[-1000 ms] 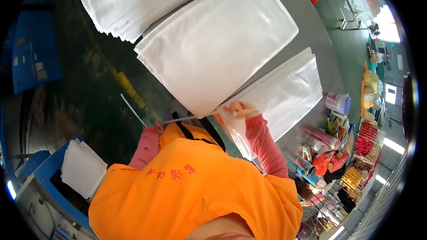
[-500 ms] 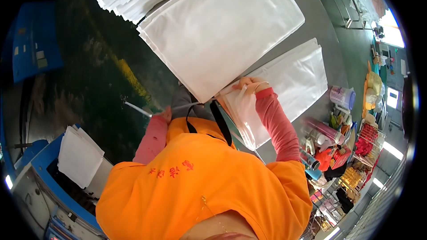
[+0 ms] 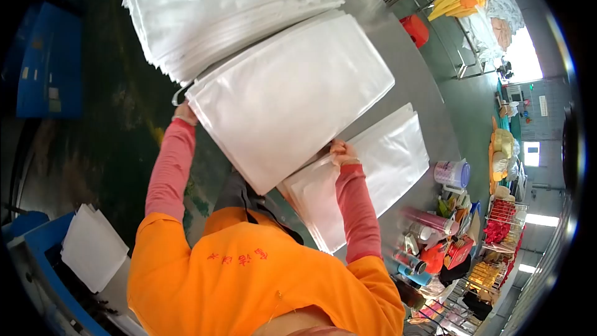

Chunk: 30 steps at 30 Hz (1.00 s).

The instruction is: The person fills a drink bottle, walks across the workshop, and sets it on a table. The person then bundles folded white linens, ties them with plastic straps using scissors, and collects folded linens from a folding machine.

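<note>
My left hand (image 3: 185,113) is at the left corner of the middle stack of white sheets (image 3: 289,96), fingers closed and partly hidden by the stack's edge. A narrow white strip (image 3: 179,95) curls out just above that hand. My right hand (image 3: 341,152) has its fingers curled together at the lower right edge of the middle stack, over a second stack of white sheets (image 3: 388,155). What those fingers hold, if anything, is hidden. A taller pile of white sheets (image 3: 230,6) lies beyond the middle stack.
The stacks lie on a grey metal table (image 3: 413,68). At its right side stand a white-and-purple tub (image 3: 452,174), a pink cylinder (image 3: 432,219) and assorted bottles. A blue machine (image 3: 46,242) with white sheets (image 3: 93,249) is at lower left. A red stool (image 3: 415,30) stands beyond.
My left hand has moved up and forward from near my waist to the middle stack's left corner, the strip with it. My right hand stays by the stack edge. The camera view has shifted.
</note>
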Tool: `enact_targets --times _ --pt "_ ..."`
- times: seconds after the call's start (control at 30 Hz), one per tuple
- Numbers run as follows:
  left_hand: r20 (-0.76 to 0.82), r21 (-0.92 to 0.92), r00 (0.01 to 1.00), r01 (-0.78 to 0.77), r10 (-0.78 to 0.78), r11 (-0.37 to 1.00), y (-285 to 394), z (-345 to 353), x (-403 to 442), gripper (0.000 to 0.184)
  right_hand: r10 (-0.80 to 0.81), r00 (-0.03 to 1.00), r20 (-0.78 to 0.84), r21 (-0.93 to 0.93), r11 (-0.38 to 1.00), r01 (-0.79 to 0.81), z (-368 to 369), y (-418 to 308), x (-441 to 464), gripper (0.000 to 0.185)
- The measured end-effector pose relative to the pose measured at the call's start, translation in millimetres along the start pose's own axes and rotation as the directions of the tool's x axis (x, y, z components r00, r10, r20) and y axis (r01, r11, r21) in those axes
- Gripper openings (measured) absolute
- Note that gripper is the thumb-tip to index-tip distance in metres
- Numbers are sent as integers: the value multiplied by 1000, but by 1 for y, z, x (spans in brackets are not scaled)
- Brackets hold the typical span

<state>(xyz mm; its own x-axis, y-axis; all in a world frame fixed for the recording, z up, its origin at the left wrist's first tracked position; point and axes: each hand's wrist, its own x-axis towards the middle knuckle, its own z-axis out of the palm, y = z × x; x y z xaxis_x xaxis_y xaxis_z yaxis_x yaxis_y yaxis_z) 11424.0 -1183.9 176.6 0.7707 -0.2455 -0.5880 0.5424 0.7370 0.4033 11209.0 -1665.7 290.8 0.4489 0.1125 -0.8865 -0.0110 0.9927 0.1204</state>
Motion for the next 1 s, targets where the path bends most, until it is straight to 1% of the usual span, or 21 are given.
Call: enact_targets --times 0.03,0.1,0.17,0.2,0.23,0.27,0.3,0.33,0.37,0.4,0.43,0.5,0.57,0.63,0.7,0.77,0.8,0.83,0.87,0.97,1.0 --pt "-41 -6 999 11 -12 1000 23 8 1 31 30 999 -17 101 995 -28 4 -2 -7 18" --pt "-94 306 995 -11 41 952 64 7 20 33 31 999 18 46 998 -32 2 -9 -3 24" --pt "41 686 999 -32 6 727 74 11 28 35 3 999 43 59 998 -5 8 -2 0 27" --pt "406 906 909 -414 -92 -94 74 0 44 36 -18 1000 -2 100 995 18 7 -9 9 27" --pt "710 304 682 -523 -177 -796 74 -13 63 37 -84 995 -51 102 991 89 13 -7 10 27" --pt "228 819 974 -198 -12 -538 72 18 66 35 -84 994 -68 98 991 91 12 -13 16 27" --pt "36 896 999 -36 -7 -442 68 46 62 33 -83 993 -86 91 992 91 12 -18 20 27" --pt "-157 924 988 146 -2 -354 63 78 56 33 -79 995 -53 94 992 84 13 -22 22 27" --pt "62 842 997 -31 39 -539 59 101 37 33 -78 997 -20 95 992 79 15 -27 22 27" --pt "281 689 959 -176 35 -703 53 124 28 35 -79 997 12 96 992 77 18 -31 22 27" --pt "340 644 940 -232 1 -730 46 149 31 35 -91 995 28 105 991 88 20 -36 24 27" --pt "443 543 893 -337 -78 -769 30 194 42 37 -120 992 50 124 986 113 18 -44 22 27" --pt "405 707 914 -304 13 -639 1 229 75 33 -150 982 112 136 982 134 18 -45 16 24" --pt "529 721 846 -405 68 -562 -38 243 165 31 -124 976 177 135 986 101 20 -56 18 21" --pt "692 362 722 -343 3 -867 -57 309 160 34 -178 965 191 68 984 168 29 -61 9 17" --pt "806 36 576 -275 -134 -961 -61 365 147 33 -243 952 187 -18 968 251 44 -55 -9 17" --pt "758 274 649 -409 -66 -871 -54 389 134 31 -225 951 213 -85 965 248 46 -58 -13 16" --pt "684 497 729 -493 -27 -714 -43 410 117 30 -200 951 234 -150 959 238 43 -61 -12 15" --pt "590 690 807 -518 -21 -506 -35 421 101 28 -168 954 250 -215 951 224 39 -61 -10 15" --pt "761 370 635 -595 -135 -713 -30 419 57 24 -269 947 174 -285 907 309 44 -35 -37 18" --pt "873 198 463 -621 -151 -759 -35 415 51 22 -261 938 226 -323 889 325 43 -28 -44 20"
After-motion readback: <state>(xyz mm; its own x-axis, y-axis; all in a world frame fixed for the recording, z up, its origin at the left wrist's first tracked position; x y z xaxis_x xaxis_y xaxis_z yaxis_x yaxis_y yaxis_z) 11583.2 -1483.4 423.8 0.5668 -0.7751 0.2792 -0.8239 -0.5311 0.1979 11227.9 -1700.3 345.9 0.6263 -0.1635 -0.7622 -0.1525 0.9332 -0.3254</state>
